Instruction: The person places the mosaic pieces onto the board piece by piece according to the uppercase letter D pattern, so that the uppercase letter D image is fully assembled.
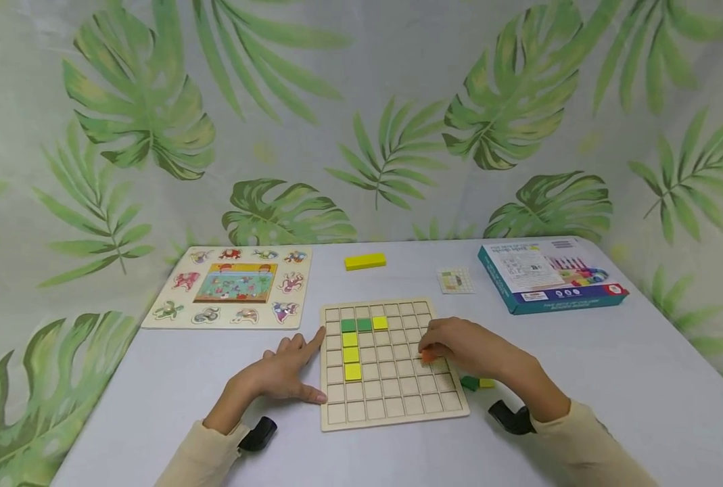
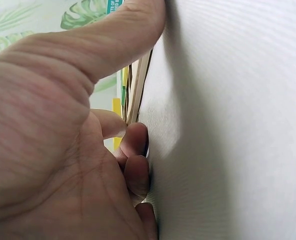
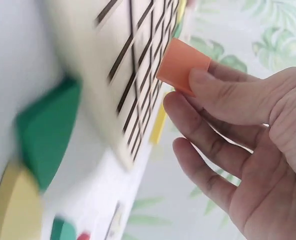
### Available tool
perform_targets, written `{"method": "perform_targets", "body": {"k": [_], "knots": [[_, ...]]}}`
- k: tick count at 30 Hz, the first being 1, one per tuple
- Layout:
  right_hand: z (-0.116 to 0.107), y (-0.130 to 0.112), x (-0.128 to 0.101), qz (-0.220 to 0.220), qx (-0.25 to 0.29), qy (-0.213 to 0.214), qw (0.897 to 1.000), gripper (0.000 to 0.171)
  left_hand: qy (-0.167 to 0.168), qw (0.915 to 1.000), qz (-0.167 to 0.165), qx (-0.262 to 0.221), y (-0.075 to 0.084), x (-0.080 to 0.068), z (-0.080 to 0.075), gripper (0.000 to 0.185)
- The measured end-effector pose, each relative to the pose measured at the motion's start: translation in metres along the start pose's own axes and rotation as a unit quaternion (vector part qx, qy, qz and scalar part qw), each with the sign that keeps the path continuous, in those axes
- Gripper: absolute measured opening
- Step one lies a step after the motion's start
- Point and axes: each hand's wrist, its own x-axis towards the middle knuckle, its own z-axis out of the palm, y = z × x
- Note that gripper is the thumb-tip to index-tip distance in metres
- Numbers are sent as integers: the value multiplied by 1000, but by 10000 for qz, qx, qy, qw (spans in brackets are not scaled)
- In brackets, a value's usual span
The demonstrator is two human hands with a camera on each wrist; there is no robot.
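A person's left hand (image 1: 285, 375) rests with relaxed fingers on the table, thumb and fingertips touching the left edge of a square wooden grid board (image 1: 391, 406), while the right hand (image 1: 471, 348) pinches a small orange block (image 1: 428, 356) just above the board's right side. Six squares, green and yellow, are filled; most remain bare. Only the right wrist view shows the orange block gripped between thumb and forefinger. Farther back lie a long yellow block (image 1: 365, 261), an animal puzzle tray (image 1: 154, 318) and a blue game box (image 1: 507, 297).

Right hand (image 3: 248, 135) pinching orange block (image 3: 180, 64).
I see the block held just over the grid board (image 3: 123, 60); a blurred, probably green piece (image 3: 48, 132) lies beside it.
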Motion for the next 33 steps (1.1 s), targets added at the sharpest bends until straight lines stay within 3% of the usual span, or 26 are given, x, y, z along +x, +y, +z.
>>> {"method": "perform_targets", "body": {"k": [11, 18, 27, 33], "knots": [[11, -30, 34, -202, 179, -188, 9995, 9, -5, 10000, -15, 74, -2, 4, 0, 118], [19, -48, 49, -604, 198, -223, 9977, 10, -1, 9999, -125, 104, -1, 2, 2, 119], [39, -75, 67, -425, 6, -163, 9990, 13, -53, 9998, -127, 165, -2, 2, 4, 118], [45, -87, 69, -240, -475, 91, 9985, 8, -34, 9999, -64, 157, -1, 1, 0, 117]]}}
